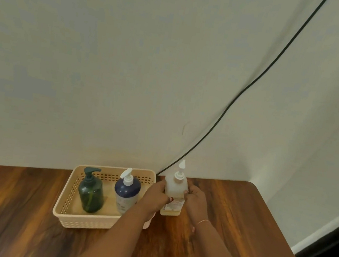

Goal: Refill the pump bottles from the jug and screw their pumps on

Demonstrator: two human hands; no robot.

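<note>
Steadying bottle point(175, 187) upright on counter point(239, 215): left hand point(154, 195) and right hand point(195, 198) grip its sides, probably for pump point(180, 170) work.

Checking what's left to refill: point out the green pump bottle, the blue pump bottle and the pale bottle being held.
green pump bottle point(90, 195): head view, middle of its body.
blue pump bottle point(127, 189): head view, dark upper body.
pale bottle point(175, 187): head view, upper body below the pump.

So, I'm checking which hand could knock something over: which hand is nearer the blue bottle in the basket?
Left. The left hand grips the pale bottle right beside the blue bottle; the right hand holds the pale bottle's far side.
</note>
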